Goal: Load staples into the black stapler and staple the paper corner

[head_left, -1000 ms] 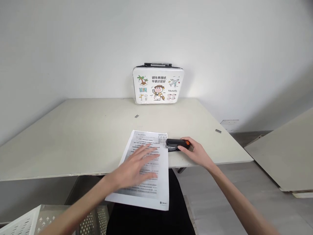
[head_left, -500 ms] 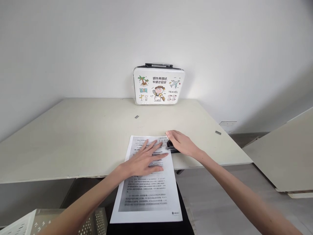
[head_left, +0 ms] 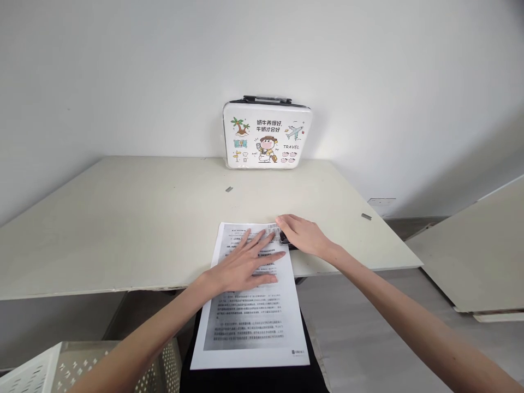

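Observation:
A printed sheet of paper (head_left: 249,322) lies over the near edge of the table, its lower part hanging over my lap. My left hand (head_left: 245,265) rests flat on its upper half, fingers spread. At the sheet's upper right edge, my right hand (head_left: 303,234) is closed over a black stapler (head_left: 284,238), most of which is hidden under the palm. The stapler's front end meets the paper beside several rows of barcode-like print.
A white cartoon-printed case (head_left: 268,136) stands upright against the wall. Small grey staple strips lie on the table (head_left: 143,229), one strip (head_left: 229,189) near the middle, another strip (head_left: 366,216) by the right edge. A perforated basket (head_left: 53,365) sits at lower left.
The view has tilted slightly downward relative to the scene, shifting everything up a little. My right hand has pressed lower over the stapler; my left hand stays flat on the sheet.

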Action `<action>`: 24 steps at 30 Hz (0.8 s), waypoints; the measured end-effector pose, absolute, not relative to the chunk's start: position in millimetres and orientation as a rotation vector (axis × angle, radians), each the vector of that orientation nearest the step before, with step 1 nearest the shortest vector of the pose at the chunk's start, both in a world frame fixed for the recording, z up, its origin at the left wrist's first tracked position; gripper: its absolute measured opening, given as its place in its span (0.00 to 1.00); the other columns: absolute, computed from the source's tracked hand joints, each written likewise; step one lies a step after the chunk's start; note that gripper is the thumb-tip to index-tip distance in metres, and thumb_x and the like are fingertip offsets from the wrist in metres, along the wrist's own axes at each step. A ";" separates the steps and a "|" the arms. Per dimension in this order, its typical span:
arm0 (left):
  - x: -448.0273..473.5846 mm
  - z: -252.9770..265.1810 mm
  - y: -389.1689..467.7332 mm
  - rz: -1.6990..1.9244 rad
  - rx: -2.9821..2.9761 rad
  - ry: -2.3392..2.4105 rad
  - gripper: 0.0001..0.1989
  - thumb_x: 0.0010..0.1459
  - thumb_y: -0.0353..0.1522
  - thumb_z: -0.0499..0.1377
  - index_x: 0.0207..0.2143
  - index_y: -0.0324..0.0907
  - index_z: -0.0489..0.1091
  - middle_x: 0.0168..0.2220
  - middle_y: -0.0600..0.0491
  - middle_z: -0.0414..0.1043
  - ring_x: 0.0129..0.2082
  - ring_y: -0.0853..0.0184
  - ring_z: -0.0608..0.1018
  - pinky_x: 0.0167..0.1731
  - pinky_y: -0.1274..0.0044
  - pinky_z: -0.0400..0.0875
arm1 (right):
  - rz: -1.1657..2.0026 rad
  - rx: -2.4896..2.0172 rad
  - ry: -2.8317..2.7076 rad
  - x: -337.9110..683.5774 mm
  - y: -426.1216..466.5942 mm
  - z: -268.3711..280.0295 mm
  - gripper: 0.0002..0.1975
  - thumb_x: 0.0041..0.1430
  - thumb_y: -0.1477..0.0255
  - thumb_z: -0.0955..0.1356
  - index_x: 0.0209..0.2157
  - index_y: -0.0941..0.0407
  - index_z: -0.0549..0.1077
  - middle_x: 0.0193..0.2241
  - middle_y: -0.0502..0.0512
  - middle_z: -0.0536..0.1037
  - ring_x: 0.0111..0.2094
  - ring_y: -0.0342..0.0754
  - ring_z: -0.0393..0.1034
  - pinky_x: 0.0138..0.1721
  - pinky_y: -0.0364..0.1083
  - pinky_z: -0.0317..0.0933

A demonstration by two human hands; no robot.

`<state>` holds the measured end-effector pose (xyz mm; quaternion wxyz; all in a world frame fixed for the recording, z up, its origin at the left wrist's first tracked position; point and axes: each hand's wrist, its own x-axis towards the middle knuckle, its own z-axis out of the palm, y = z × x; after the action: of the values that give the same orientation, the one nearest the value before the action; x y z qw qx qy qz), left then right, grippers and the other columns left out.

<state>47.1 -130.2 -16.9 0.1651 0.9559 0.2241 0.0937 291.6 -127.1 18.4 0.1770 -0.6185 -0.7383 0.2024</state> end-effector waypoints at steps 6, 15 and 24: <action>47.2 -20.2 -128.4 0.240 2.705 0.627 0.33 0.71 0.54 0.52 0.74 0.63 0.50 0.77 0.59 0.25 0.76 0.48 0.37 0.73 0.48 0.32 | 0.597 -1.787 -2.106 291.4 -126.8 20.1 0.32 0.75 0.48 0.48 0.48 0.49 0.76 0.52 0.58 0.81 0.51 0.59 0.76 0.48 0.55 0.66; 49.8 -18.2 -130.9 0.245 2.686 0.642 0.32 0.71 0.54 0.52 0.73 0.62 0.53 0.77 0.59 0.25 0.76 0.47 0.37 0.73 0.48 0.32 | 0.542 -1.853 -2.136 287.2 -127.0 19.4 0.30 0.75 0.50 0.50 0.52 0.49 0.75 0.57 0.57 0.79 0.54 0.60 0.75 0.51 0.56 0.65; 50.6 -17.9 -131.3 0.254 2.726 0.641 0.32 0.71 0.54 0.51 0.73 0.63 0.50 0.77 0.61 0.24 0.76 0.50 0.37 0.73 0.49 0.31 | 0.474 -1.932 -2.247 281.2 -127.9 25.1 0.27 0.77 0.56 0.50 0.55 0.50 0.73 0.60 0.57 0.77 0.57 0.55 0.73 0.54 0.54 0.64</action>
<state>50.6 -131.3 -17.9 0.1641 0.9563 0.2248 0.0893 281.2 -127.9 25.1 0.0701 -0.6421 -0.7470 0.1576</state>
